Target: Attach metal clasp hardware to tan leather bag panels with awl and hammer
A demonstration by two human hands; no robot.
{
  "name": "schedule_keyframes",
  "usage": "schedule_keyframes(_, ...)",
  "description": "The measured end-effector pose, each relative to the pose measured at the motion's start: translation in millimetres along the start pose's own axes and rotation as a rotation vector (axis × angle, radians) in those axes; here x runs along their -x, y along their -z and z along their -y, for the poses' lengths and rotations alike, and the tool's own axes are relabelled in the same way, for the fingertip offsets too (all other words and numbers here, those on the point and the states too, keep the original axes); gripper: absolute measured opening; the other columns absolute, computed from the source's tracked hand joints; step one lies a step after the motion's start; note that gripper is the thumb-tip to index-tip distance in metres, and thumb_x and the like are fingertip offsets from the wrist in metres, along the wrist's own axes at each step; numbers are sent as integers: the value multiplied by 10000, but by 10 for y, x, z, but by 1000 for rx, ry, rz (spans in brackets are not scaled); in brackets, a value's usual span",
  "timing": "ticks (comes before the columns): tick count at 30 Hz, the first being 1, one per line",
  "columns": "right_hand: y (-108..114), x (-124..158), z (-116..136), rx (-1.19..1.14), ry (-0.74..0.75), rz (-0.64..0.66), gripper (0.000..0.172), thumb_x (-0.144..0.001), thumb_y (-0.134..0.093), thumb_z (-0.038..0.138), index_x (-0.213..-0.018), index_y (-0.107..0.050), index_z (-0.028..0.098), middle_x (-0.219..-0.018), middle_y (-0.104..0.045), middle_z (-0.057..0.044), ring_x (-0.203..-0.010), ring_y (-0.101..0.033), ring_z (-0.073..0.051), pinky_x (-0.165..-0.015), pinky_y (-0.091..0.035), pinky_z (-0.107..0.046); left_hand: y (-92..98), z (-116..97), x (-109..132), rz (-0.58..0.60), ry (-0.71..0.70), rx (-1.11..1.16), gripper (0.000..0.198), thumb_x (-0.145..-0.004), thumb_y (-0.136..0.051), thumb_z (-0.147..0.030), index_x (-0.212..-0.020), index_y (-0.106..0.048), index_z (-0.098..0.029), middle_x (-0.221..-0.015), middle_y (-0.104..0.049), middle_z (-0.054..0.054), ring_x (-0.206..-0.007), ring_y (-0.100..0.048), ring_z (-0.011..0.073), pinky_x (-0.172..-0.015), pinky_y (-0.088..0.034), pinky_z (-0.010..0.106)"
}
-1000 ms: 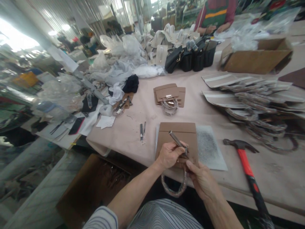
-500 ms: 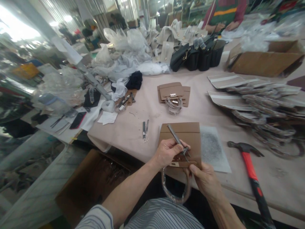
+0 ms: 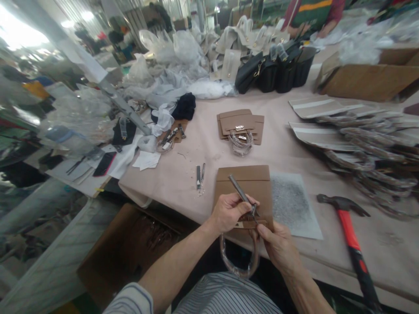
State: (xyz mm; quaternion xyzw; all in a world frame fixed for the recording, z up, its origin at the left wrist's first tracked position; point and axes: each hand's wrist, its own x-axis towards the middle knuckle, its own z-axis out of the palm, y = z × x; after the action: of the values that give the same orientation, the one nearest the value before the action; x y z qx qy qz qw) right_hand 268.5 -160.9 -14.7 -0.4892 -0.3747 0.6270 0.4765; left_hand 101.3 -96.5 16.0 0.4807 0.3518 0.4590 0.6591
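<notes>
A flat brown bag panel (image 3: 244, 174) lies at the table's front edge, its plastic-wrapped handle (image 3: 225, 257) hanging over the side. My left hand (image 3: 227, 211) is closed on a slim grey metal tool (image 3: 238, 187), whose narrow lower end meets the strap (image 3: 250, 224) near the panel's lower edge. Whether it is tweezers or another hand tool, I cannot tell. My right hand (image 3: 278, 244) pinches the panel's lower right edge, thumb on top beside the tool tip. A whitish sheet with a dark grey patch (image 3: 294, 205) lies partly beneath the panel.
A red-and-black claw hammer (image 3: 348, 235) lies at the right. Stacked panels with wrapped handles (image 3: 360, 131) fill the right side; more brown panels (image 3: 237, 120) lie ahead. Two slim tools (image 3: 198, 176) lie left. Black bags (image 3: 275, 74), a carton (image 3: 366, 80) and a co-worker (image 3: 314, 19) are beyond.
The view has shifted slightly. The tool tip has come closer to my right thumb at the strap, and both hands keep their holds.
</notes>
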Motion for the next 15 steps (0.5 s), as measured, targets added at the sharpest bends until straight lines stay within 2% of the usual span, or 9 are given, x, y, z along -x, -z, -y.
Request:
schedule_keyframes(3,-6,-21,-36,-3,2,10,379,-759,-777,568,-711,-685,203,-683,-622,-27,-680,-528,-198,-665,-438,-329,2,5,-7,-21,-8,-31,440,-845,-762,-538,-964,-751,-114,-993,-780,137,-884,-733,223,-825,-605,320)
schedule_keyframes(8,14,-56,-28,0,6,39,368,-801,-764,532,-693,-665,195,-677,-619,-22,-667,-526,-182,-656,-439,-309,2,-35,-16,-44,-126,-188,363,-893,-708,-477,-954,-743,-121,-983,-777,135,-887,-731,227,-807,-609,311)
schedule_keyframes(11,49,-87,55,-11,-17,148,334,-788,-789,494,-932,-726,200,-869,-701,-51,-813,-603,-224,-787,-495,-354,26,-64,-60,-43,-138,-259,279,-896,-688,-399,-941,-734,-127,-961,-776,122,-860,-731,216,-787,-608,297)
schedule_keyframes(13,68,-121,119,-18,-47,239,406,-777,-801,463,-1086,-723,211,-1007,-720,-68,-951,-624,-262,-913,-489,-409,52,-80,-110,-45,-122,-283,226,-886,-682,-346,-922,-729,-127,-937,-776,113,-838,-727,207,-774,-603,286)
schedule_keyframes(15,73,-163,165,-7,-76,249,393,-767,-806,461,-1057,-739,204,-977,-723,-64,-934,-622,-256,-907,-484,-400,77,-94,-165,-45,-111,-312,189,-879,-672,-307,-913,-728,-130,-920,-774,102,-826,-722,198,-773,-597,280)
